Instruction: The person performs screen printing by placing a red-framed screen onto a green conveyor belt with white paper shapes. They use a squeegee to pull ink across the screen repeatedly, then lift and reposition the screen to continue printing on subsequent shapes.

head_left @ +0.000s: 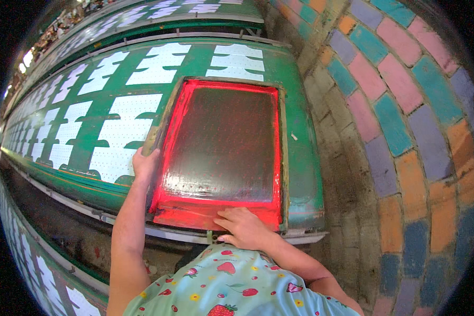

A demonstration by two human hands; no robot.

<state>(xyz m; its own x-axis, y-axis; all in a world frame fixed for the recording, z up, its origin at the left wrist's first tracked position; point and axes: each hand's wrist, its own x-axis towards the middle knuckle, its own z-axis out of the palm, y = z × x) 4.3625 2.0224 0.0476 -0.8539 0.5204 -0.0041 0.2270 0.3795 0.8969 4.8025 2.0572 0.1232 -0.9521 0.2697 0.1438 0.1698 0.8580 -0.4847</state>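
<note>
screen frame (224, 152): flat rectangular printing screen with a dark, fine mesh in the middle and glossy wet red ink smeared thick round the borders; the wooden edges look pretty grubby. It sits flat on the tabletop, right between the two sets of fingers.
tabletop (300, 158): long green surface, worn and paint-stained, curving off into the distance.
white pieces (116, 137): flat cut-out shapes with a dotted texture, laid in neat rows up and to the left of the left fingers.
left hand (145, 163): arm stretched forward, fingers curled shut over the frame's left edge, gripping it.
right hand (245, 226): wrist bent inward, palm down, fingers spread open and pressed flat on the frame's near red border, not wrapped round anything.
floor (395, 131): rough paving blocks in pink, teal, orange and purple, off to the right of the right fingers.
</note>
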